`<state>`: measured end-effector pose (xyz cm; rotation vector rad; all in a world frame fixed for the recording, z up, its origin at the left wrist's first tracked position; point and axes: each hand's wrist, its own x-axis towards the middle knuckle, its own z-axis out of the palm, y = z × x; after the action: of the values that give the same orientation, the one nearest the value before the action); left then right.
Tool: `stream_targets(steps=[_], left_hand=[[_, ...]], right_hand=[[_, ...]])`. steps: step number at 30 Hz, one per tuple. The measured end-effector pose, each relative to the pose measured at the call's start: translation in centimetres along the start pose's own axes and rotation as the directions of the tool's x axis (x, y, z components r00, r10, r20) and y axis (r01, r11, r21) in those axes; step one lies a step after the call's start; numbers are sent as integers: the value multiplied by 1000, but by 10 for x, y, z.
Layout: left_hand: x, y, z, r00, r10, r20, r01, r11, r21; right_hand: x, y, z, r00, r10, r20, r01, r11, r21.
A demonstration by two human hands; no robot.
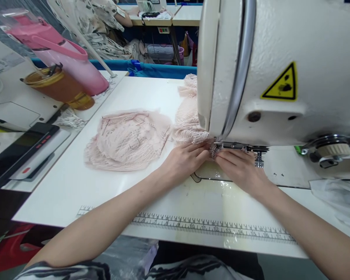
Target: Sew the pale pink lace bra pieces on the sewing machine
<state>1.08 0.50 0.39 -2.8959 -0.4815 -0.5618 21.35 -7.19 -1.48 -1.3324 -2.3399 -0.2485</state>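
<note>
Our fingers (202,149) lie close together on each hand, pressing pale pink lace beneath the sewing machine head (280,46); whether they also pinch it, we cannot tell. Well to their left we have a brown cup (64,89) and a pink bottle (61,58); a stray elbow might tip either and stain the lace. Nearer on that side, a loose lace piece (128,140) rests on the counter (160,97), where our forearm could drag it. Our left hand (186,161) sits just beside the gathered lace (188,120), which spreads beyond its fingers; bunching there could trap a fold. Our right hand (240,167) works at the metal fittings (236,146) just above its fingers. We cannot make out the needle, so fingers set this near could be pricked if the lace slips suddenly.
</note>
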Motion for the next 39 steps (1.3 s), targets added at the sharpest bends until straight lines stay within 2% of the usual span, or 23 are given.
stream_targets(steps=[2,5,8,12,14,17,21,26,29,33,36,39], left_hand=[[0,2,-2,999,-23,-28,23,1000,4],[-1,6,-7,984,-177,-30,176,984,-35],[-3,8,-15,939,-331,89,343,920,-191],[-4,9,-21,923,-332,196,384,836,-391],[-4,10,-22,927,-305,217,371,824,-428],[-6,14,-21,941,-268,207,334,834,-439],[-7,21,-19,976,-199,89,218,887,-406],[-7,23,-23,999,-28,-33,23,988,-152],[-7,21,-24,993,61,-98,-63,998,-23],[-8,21,-23,975,147,-165,-139,988,62],[-8,22,-21,972,188,-144,-182,982,54],[-8,20,-17,986,162,-35,-164,984,-67]], right_hand=[[0,-1,0,1000,8,-8,-8,1000,11],[2,-3,1,998,37,-46,-34,997,69],[2,-5,2,997,75,-36,-68,981,184],[-1,-6,-1,996,88,21,-90,954,285],[-4,-6,-4,998,63,29,-69,961,268],[-4,-9,-7,999,11,-44,0,971,240],[1,-15,-12,977,-126,-172,159,968,196],[4,-18,-17,960,-158,-232,201,963,177],[3,-18,-18,955,-161,-250,210,961,182],[0,-18,-18,946,-183,-269,230,961,155],[-4,-17,-17,953,-225,-202,253,959,125],[-9,-15,-15,961,-250,-114,262,959,105]])
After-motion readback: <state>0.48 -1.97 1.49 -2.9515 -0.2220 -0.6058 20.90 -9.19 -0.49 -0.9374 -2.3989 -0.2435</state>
